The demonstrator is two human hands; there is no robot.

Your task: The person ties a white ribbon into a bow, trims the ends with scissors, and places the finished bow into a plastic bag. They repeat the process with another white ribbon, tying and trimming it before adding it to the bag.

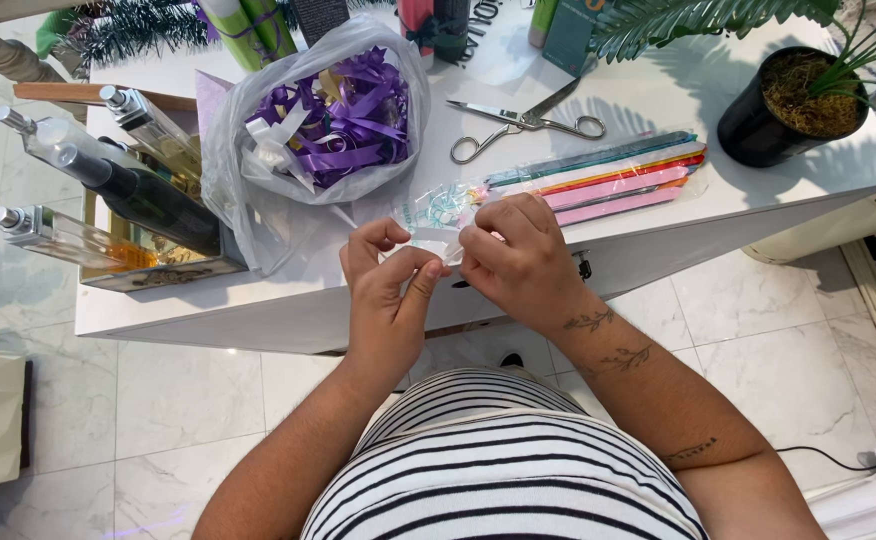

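A white table (658, 240) fills the upper part of the view, and the person stands at its near edge in a striped top. On the left sits a tray (158, 275) holding four glass bottles (138, 195) lying on their sides. Beside it is one clear plastic bag (258, 200) stuffed with purple and white ribbon bows (353, 115). At the far right stands one black plant pot (793, 105).

One long clear packet of coloured strips (608, 178) lies across the table, its long axis running from upper right down towards the hands. Its near end is at the fingers, touching both hands, the right perhaps slightly more over it. One pair of scissors (523, 122) lies just beyond the packet, blades apart, nearer the right hand.

The left hand (388, 290) has thumb and fingers pinched together on the packet's clear end. The right hand (523, 255) is curled closed on the same end, just beside the left.
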